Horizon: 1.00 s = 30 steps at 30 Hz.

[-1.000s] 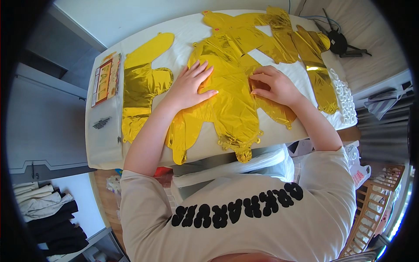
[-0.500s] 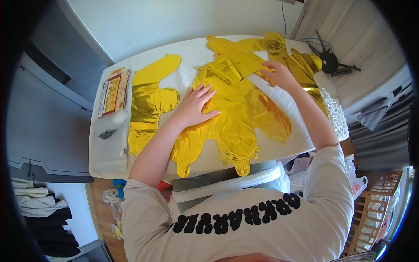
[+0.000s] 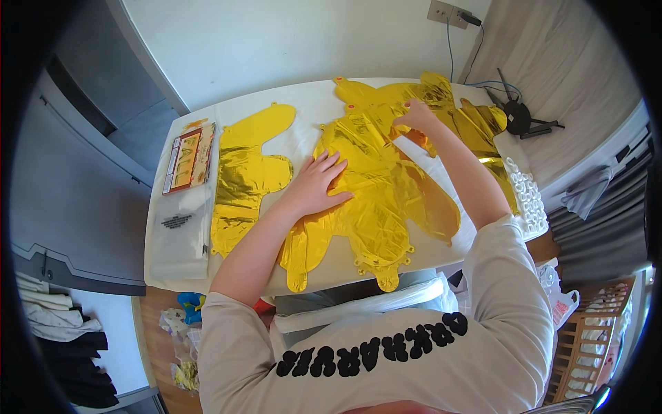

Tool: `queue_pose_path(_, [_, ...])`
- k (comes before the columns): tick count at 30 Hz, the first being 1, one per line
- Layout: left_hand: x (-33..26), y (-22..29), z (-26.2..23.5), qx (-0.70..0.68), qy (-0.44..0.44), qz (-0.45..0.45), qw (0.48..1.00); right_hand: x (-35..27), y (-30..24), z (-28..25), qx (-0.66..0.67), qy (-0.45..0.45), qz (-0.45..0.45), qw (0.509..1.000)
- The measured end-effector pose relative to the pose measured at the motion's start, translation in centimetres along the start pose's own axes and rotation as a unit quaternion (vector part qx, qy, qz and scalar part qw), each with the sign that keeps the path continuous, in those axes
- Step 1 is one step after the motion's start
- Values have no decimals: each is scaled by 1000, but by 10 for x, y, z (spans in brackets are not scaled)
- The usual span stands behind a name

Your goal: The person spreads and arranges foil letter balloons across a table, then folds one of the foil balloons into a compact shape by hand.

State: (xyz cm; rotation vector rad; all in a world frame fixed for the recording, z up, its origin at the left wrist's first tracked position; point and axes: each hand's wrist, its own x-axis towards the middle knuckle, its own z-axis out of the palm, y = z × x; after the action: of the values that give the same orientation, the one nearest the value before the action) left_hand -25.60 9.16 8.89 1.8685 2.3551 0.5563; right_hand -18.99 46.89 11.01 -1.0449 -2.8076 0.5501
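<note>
Several flat gold foil balloons lie on a white table. A large foil balloon (image 3: 369,200) with rounded lobes is in the middle. My left hand (image 3: 318,188) rests on its left side, palm down, fingers spread. At its upper right, my right hand (image 3: 420,117) is closed in a pinch on the foil, which is raised and creased under the fingers. The fingertips are partly hidden. Another gold foil balloon (image 3: 243,172) lies flat to the left, apart from my hands. More gold foil (image 3: 476,117) lies beyond my right forearm, partly overlapped.
On the table's left side are a clear plastic bag (image 3: 181,248) and a printed packet (image 3: 187,159). A black router (image 3: 518,117) stands at the far right corner, near small white rings (image 3: 525,200). Plastic bags (image 3: 183,338) lie on the floor at left.
My right hand's fingers, looser before, have drawn together on the foil, which has bunched up there. My left hand stays spread on the balloon. The whole view has shifted slightly.
</note>
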Motion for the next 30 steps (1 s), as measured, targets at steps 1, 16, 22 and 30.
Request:
queue_pose_path(1, [0, 0, 0, -1, 1, 0, 1000, 0, 0, 1, 30, -9, 7, 999])
queue_pose_path(16, [1, -1, 0, -6, 2, 3, 1000, -21, -30, 3, 287, 49, 48, 955])
queue_pose_path(22, [-2, -5, 2, 15, 11, 6, 1000, -73, -89, 18, 275, 91, -151, 945])
queue_pose_path(30, [-2, -2, 2, 12, 13, 6, 1000, -46, -101, 29, 464, -169, -85, 866])
